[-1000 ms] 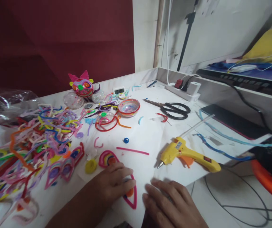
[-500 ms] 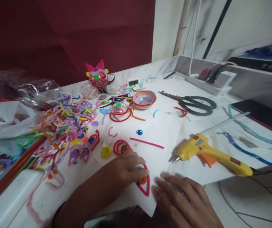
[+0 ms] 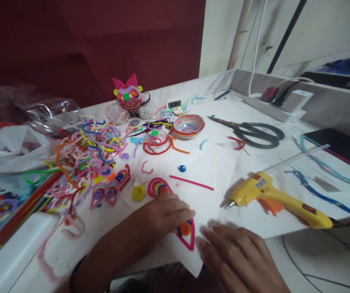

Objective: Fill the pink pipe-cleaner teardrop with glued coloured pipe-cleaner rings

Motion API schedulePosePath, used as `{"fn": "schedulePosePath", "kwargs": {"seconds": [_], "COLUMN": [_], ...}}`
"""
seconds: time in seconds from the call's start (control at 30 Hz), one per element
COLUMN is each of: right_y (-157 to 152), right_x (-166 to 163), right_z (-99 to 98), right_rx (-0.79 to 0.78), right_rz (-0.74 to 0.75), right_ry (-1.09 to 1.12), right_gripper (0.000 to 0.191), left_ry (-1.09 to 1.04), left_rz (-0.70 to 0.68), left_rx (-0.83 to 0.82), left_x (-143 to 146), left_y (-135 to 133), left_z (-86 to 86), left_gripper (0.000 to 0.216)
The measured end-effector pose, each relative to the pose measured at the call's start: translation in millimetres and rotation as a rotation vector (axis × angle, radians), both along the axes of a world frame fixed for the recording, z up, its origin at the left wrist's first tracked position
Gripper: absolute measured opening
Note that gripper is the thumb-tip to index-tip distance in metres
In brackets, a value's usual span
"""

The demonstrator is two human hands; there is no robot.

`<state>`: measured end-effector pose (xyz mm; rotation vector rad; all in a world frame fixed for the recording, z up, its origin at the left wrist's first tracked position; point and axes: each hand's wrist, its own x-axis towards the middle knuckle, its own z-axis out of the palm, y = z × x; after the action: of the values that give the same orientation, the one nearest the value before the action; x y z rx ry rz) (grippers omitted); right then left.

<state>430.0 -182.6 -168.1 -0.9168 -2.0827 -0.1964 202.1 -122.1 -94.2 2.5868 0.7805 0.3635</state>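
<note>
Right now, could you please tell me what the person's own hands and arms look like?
The left hand and right hand are both ungloved. The left forearm shows no sleeve, but a dark band crosses it. The right forearm is out of view.

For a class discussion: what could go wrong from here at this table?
1. The glue gun's metal nozzle lies near the right hand; if hot, which the picture can't show, it might burn the fingers.
2. The gun's handle reaches the table's edge, so a tug on its cord could pull it off.
3. The left hand covers part of the pink-edged decoration; pressing might bend it.
</note>
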Motion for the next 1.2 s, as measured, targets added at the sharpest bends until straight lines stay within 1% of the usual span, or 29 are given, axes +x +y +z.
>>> {"fn": "schedulePosePath", "kwargs": {"seconds": [0.1, 0.2, 0.37, 0.5, 0.6, 0.7, 0.8, 0.93, 1.0, 1.1, 1.17, 1.2], "right_y": [1.3, 2.3, 2.7, 3.2, 2.7, 1.5, 2.2, 7.5, 9.8, 11.6, 13.6, 15.5], "right_x": [2.9, 6.9, 12.3, 11.9, 13.3, 17.7, 24.4, 36.3, 43.8, 58.6, 71.1, 78.2], "right_z": [2.5, 8.9, 16.9, 17.5, 19.0, 19.9, 19.9, 21.8, 21.5, 17.1, 13.2, 11.7], "right_rx": [0.029, 0.029, 0.005, 0.032, 0.008, -0.015, -0.002, 0.006, 0.027, 0.018, 0.004, -0.009], "right_rz": [0.019, -0.008, 0.068, 0.018, 0.054, 0.06, 0.05, 0.061, 0.024, -0.051, -0.102, -0.131], "right_ry": [-0.088, -0.054, -0.204, -0.129, -0.204, -0.213, -0.172, -0.194, -0.168, -0.136, -0.118, -0.107], "right_gripper": [0.029, 0.03, 0.024, 0.027, 0.023, 0.023, 0.024, 0.024, 0.024, 0.024, 0.026, 0.028], "left_ry": [-0.003, -0.01, -0.012, -0.019, -0.028, -0.049, -0.035, -0.051, -0.058, -0.094, -0.136, -0.139], "left_rz": [0.007, 0.003, 0.007, 0.022, 0.036, 0.062, 0.153, 0.322, 0.41, 0.516, 0.565, 0.58], "left_rx": [0.007, 0.011, 0.028, 0.025, 0.022, 0.088, 0.245, 0.491, 0.53, 0.548, 0.544, 0.509], "left_x": [-1.1, -1.7, -2.7, -4.4, -6.0, -8.3, -12.6, -18.6, -18.0, -8.5, 1.7, 6.8], "left_y": [-0.4, -0.8, -1.2, -1.4, -2.5, -6.3, -13.1, -26.3, -35.0, -50.2, -60.6, -65.6], "left_z": [-0.3, 0.5, 1.6, 0.4, 0.4, 2.5, 3.3, -4.3, -8.7, -10.5, -10.0, -10.3], "left_gripper": [0.045, 0.044, 0.041, 0.04, 0.038, 0.031, 0.029, 0.024, 0.019, 0.013, 0.015, 0.016]}}
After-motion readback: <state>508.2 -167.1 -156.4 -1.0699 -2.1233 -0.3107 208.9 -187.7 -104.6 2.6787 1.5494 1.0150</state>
